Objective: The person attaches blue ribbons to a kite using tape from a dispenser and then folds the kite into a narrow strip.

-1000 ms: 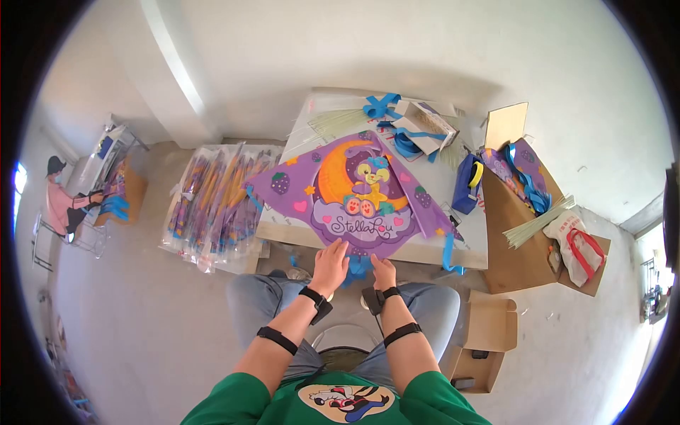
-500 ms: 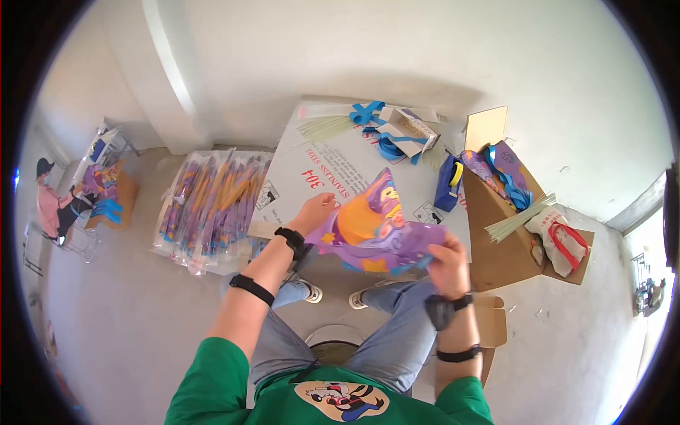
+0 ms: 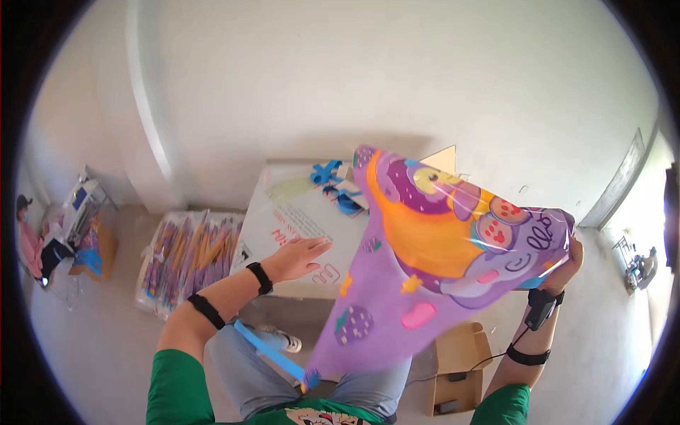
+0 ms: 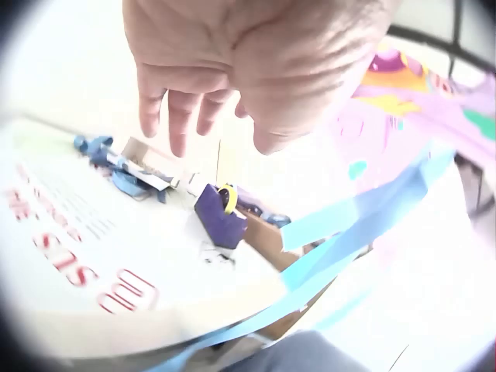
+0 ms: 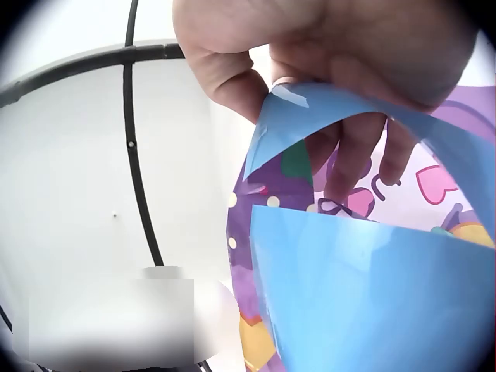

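Note:
A large purple kite (image 3: 425,255), printed with an orange moon and a cartoon animal, hangs in the air over the table's right half and the person's lap. Its right-hand end is gripped by my right hand (image 3: 571,265), thumb and fingers pinching the sheet beside broad blue tails (image 5: 364,287) in the right wrist view. My left hand (image 3: 297,258) hovers near the table's front, fingers extended, holding nothing. From the kite's lower corner a blue ribbon (image 3: 269,350) trails leftward over the leg. The left wrist view shows blue ribbons (image 4: 356,225) below that hand.
Clear-bagged kites (image 3: 188,258) are stacked left of the white table (image 3: 280,212). Blue ribbon (image 3: 346,202) lies at its back. A dark blue tape dispenser (image 4: 219,217) stands farther right. An open cardboard box (image 3: 464,347) is on the floor. Another person (image 3: 32,241) sits far left.
The kite has come up off the table and swung to the right with my right hand, turning on its side. My left hand has left it. The head view has tilted up.

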The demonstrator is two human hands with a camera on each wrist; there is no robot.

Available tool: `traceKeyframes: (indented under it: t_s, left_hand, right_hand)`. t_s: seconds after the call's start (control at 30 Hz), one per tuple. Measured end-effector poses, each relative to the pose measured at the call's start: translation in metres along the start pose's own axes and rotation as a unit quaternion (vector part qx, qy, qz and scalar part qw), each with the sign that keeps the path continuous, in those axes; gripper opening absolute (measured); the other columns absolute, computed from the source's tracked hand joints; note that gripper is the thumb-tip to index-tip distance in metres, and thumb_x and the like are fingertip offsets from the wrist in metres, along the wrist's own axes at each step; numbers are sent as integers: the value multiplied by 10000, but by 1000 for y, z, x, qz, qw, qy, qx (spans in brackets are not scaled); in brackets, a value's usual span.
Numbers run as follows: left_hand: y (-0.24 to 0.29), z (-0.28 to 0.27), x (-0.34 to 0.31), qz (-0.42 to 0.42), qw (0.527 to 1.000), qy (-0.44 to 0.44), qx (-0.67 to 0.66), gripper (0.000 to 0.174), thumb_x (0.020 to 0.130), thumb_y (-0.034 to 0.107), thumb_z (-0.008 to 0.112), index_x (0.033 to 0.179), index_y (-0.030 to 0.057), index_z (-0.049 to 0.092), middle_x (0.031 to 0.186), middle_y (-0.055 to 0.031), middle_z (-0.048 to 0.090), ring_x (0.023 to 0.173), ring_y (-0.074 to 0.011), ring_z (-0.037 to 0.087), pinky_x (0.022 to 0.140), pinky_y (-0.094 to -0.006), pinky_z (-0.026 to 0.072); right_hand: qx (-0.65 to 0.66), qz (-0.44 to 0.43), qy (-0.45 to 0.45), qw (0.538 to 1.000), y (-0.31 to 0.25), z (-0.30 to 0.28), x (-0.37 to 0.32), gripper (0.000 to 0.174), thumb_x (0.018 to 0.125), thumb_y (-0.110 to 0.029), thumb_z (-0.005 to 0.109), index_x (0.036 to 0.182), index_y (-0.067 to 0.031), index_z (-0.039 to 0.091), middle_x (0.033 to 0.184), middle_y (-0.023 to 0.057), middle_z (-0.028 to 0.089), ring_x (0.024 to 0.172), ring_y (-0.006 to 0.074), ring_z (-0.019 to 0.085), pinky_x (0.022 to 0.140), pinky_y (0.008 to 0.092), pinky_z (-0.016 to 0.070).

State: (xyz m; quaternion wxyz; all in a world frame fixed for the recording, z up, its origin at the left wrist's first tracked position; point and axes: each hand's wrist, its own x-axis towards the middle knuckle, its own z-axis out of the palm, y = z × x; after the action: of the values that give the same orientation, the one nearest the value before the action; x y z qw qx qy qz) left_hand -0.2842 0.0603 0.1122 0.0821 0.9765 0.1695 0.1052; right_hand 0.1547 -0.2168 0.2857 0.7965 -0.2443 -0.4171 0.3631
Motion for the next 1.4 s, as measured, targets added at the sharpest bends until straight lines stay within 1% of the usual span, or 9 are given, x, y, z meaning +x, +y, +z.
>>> traceKeyframes:
  t_s: [0.17, 0.3, 0.37, 0.53, 0.67, 0.83, 1.23, 1.33, 1.4]
  left_hand:
    - [-26, -56, 74, -41, 942, 328, -50, 671, 875, 274, 653, 1409, 48, 315, 1358, -225, 446, 1200, -335, 504, 991, -408, 408]
    - [10, -91, 118, -255, 856, 143, -427, 726, 899, 443, 598, 1423, 56, 276, 1369, -213, 435, 1249, -354, 454, 1045, -444, 352]
    - [-32, -44, 143, -348, 663, 4, -663, 763, 902, 592, 497, 1422, 86, 262, 1322, -188, 468, 1236, -379, 452, 1040, -523, 316]
    - [-59, 19, 200, -234, 532, 24, -814, 518, 926, 524, 505, 1207, 90, 468, 1054, -132, 609, 1055, -316, 576, 994, -543, 368]
    - [-16, -32, 193, -133, 567, 201, -788, 74, 951, 135, 516, 919, 80, 554, 812, -10, 567, 805, -142, 584, 818, -292, 508]
    - [-18, -152, 156, -147, 632, 381, -658, 387, 912, 49, 555, 1285, 79, 454, 934, -31, 604, 840, -138, 601, 743, -292, 511]
    - [-35, -286, 41, -143, 732, 455, -488, 265, 932, 91, 549, 1189, 76, 611, 927, 19, 615, 814, -71, 570, 747, -237, 461]
    - [-44, -282, 24, -176, 712, 497, -464, 234, 928, 92, 558, 1148, 65, 633, 959, 12, 626, 820, -69, 578, 730, -221, 462]
    - [-49, -279, 22, -160, 713, 501, -464, 225, 922, 88, 568, 1133, 62, 642, 941, 12, 632, 808, -66, 582, 715, -210, 463]
  right_hand:
    - [26, -19, 27, 999, 6, 1, 0, 440, 790, -262, 537, 1141, 2, 555, 1079, 178, 634, 966, 297, 631, 861, 415, 516]
    - [82, 10, 40, 996, 21, 9, 1, 436, 778, -277, 556, 1110, 6, 561, 1055, 182, 642, 937, 297, 643, 839, 412, 530]
    - [93, 52, 0, 994, 25, 4, 7, 436, 780, -275, 558, 1110, 10, 557, 1041, 179, 648, 910, 288, 650, 828, 404, 536]
    - [128, 37, 7, 991, 29, -21, 28, 396, 803, -250, 550, 1090, 23, 564, 1008, 186, 658, 837, 288, 664, 767, 392, 562]
    - [96, 28, 25, 995, 17, -20, 11, 332, 828, -251, 538, 1035, 6, 570, 965, 153, 656, 823, 259, 649, 772, 379, 541]
    - [34, -9, 90, 995, 4, -27, 27, 120, 878, -160, 539, 853, -43, 544, 743, 51, 605, 655, 153, 589, 654, 241, 494]
    - [-189, 183, -42, 964, 95, -44, 64, 121, 927, -82, 587, 1010, -12, 533, 844, 27, 617, 738, 77, 590, 654, 216, 484]
    - [-401, 98, -5, 911, 107, -31, 64, 216, 867, -98, 655, 1030, -7, 546, 894, 70, 629, 814, 156, 617, 725, 282, 499]
    - [-673, -159, 30, 721, 107, 13, 48, 325, 795, -126, 710, 1054, -4, 555, 975, 122, 621, 913, 265, 612, 799, 357, 491]
